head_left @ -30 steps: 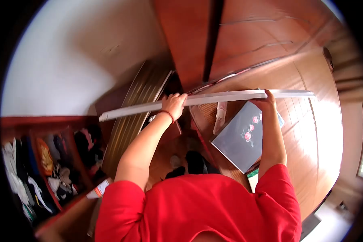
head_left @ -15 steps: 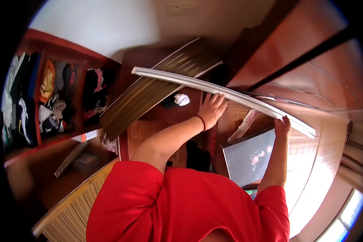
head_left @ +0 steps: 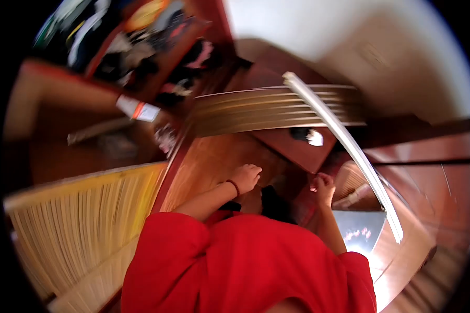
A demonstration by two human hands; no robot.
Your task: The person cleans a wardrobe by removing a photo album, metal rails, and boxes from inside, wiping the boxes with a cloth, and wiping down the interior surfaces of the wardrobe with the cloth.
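Hanging apart, the left hand (head_left: 247,179) and right hand (head_left: 325,189) show bent fingers; neither grip's closure can be determined. Farther right slants the long pale strip (head_left: 344,138), probably light and flexible: support at two spaced points.

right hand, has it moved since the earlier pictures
Yes, the right hand has left the strip and moved left, from near the right corner of the grey board to beyond its left edge.
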